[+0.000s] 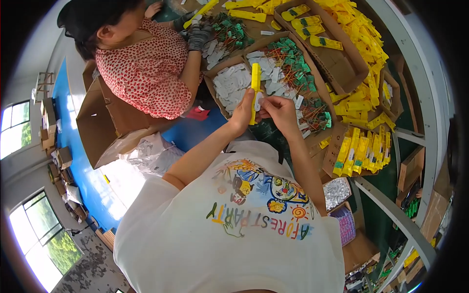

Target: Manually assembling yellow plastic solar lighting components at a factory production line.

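Note:
My left hand [242, 113] is closed around a long yellow plastic casing [255, 75], held upright over the work table. At the casing's lower half, my right hand [280, 113] pinches a small white plastic piece [258, 100] against its side. Part of both things is hidden by the fingers. Just beyond my hands, a shallow cardboard tray holds flat white plastic parts [231, 84] on the left. Green circuit boards [297, 62] with reddish wires and white parts attached fill its right side.
A co-worker [141, 73] in a red-patterned top and grey gloves handles parts at the left. A cardboard box [349, 73] and a heap of yellow casings [359, 34] lie far right. Another box with upright yellow casings [359, 154] stands nearer, beside a pale metal frame [413, 58].

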The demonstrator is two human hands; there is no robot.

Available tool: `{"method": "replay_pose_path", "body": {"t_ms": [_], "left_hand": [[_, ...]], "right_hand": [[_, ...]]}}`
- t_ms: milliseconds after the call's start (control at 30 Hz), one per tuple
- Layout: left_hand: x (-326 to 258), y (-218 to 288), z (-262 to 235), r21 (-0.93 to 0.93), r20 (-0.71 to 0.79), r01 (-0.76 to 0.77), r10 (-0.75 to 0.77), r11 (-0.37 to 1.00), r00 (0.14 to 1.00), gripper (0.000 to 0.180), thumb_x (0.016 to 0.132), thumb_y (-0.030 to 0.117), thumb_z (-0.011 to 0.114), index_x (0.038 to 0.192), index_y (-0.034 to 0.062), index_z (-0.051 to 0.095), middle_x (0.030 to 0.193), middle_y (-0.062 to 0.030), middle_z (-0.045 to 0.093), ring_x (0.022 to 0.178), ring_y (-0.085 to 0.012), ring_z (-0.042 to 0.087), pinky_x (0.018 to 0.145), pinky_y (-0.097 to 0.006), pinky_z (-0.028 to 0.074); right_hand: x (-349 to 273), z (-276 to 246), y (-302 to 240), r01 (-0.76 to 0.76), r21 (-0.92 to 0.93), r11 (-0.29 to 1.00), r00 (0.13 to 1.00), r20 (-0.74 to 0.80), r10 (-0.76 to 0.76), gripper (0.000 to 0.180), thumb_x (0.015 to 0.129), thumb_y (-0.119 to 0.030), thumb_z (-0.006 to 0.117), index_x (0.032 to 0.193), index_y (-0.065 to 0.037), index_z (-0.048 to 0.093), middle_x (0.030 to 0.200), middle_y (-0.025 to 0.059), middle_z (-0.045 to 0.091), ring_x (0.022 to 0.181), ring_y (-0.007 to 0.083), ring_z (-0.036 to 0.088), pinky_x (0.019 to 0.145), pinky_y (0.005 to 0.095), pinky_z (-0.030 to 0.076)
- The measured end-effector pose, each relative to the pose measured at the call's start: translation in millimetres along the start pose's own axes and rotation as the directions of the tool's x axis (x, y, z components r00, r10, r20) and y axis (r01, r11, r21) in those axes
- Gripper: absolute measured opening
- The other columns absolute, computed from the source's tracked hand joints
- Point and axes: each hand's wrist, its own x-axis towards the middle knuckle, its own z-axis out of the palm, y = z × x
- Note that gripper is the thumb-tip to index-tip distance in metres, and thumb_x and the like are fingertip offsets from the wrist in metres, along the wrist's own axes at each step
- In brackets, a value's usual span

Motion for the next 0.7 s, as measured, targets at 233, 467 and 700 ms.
{"method": "replay_pose_path", "body": {"t_ms": [233, 467, 700], "left_hand": [[12.9, -12.4, 4.4, 0.347, 0.195, -0.008, -0.063, 0.938, 0.979, 0.051, 0.095, 0.054, 0.027, 0.123, 0.0124, 0.035, 0.085, -0.0062, 0.047, 0.060, -0.0127, 0.049, 0.052, -0.026, 0.043], [11.6, -15.6, 3.6, 0.141, 0.446, 0.050, -0.108, 0.989, 0.889, 0.048, 0.097, 0.050, 0.029, 0.116, 0.0082, 0.042, 0.084, -0.0059, 0.050, 0.063, -0.0144, 0.051, 0.058, -0.029, 0.046], [8.6, 11.2, 3.8, -0.097, 0.282, 0.186, -0.153, 0.978, 0.947, 0.049, 0.098, 0.046, 0.027, 0.124, 0.0070, 0.043, 0.085, -0.0045, 0.050, 0.066, -0.0159, 0.048, 0.064, -0.032, 0.045]], "right_hand": [[-23.4, -9.1, -3.5, 0.161, -0.309, 0.937, 0.964, -0.155, -0.217, 0.015, 0.084, -0.012, 0.065, 0.076, 0.001, 0.060, 0.064, 0.0027, 0.061, 0.053, 0.0057, 0.056, 0.044, 0.0200, 0.043], [-10.0, -51.8, 26.3, -0.045, 0.020, 0.999, 0.993, 0.110, 0.043, 0.021, 0.085, -0.019, 0.062, 0.078, 0.000, 0.062, 0.065, 0.0020, 0.060, 0.055, 0.0069, 0.056, 0.048, 0.0227, 0.042], [73.4, -142.2, 94.0, -0.198, -0.767, 0.610, 0.647, -0.570, -0.506, 0.023, 0.085, -0.023, 0.061, 0.099, -0.005, 0.061, 0.088, 0.0106, 0.061, 0.076, 0.0240, 0.061, 0.069, 0.0372, 0.049]]}}
